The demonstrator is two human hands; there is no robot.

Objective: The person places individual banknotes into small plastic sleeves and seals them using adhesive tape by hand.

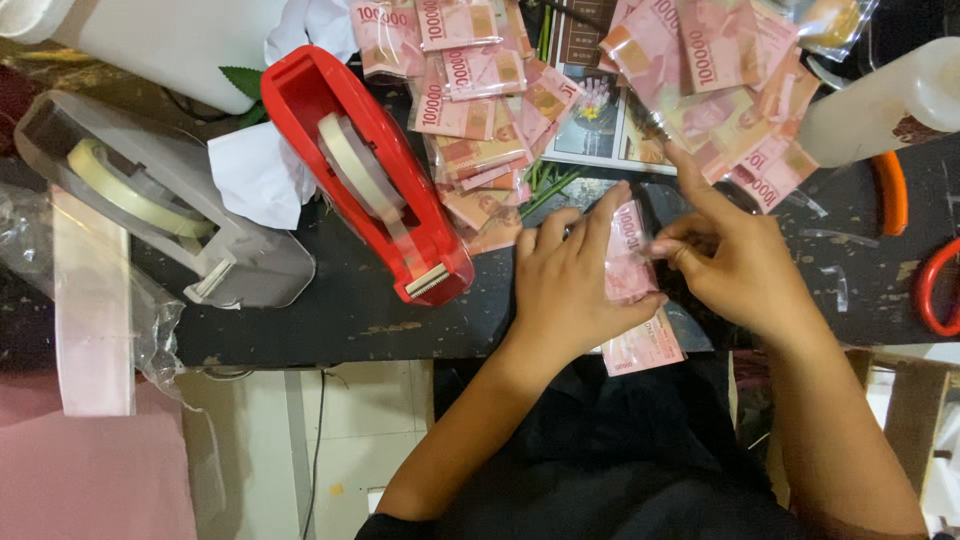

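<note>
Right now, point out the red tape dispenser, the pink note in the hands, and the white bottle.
red tape dispenser [375, 170]: head view, on its red body beside the tape roll.
pink note [628, 262]: head view, on the folded middle between both hands.
white bottle [880, 105]: head view, on its side wall.

A dark, scuffed table [350, 310] carries everything. At its left a clear grey tape dispenser [150, 200] lies beside a red tape dispenser [370, 170], with crumpled white paper [255, 170] between them. Heaps of pink banknotes [480, 90] spread across the far middle and right, some in clear wrapping. A white plastic bottle [880, 100] lies at the far right, near orange-handled pliers [893, 190] and red-handled scissors [935, 290]. One pink note [645, 350] overhangs the near edge.
</note>
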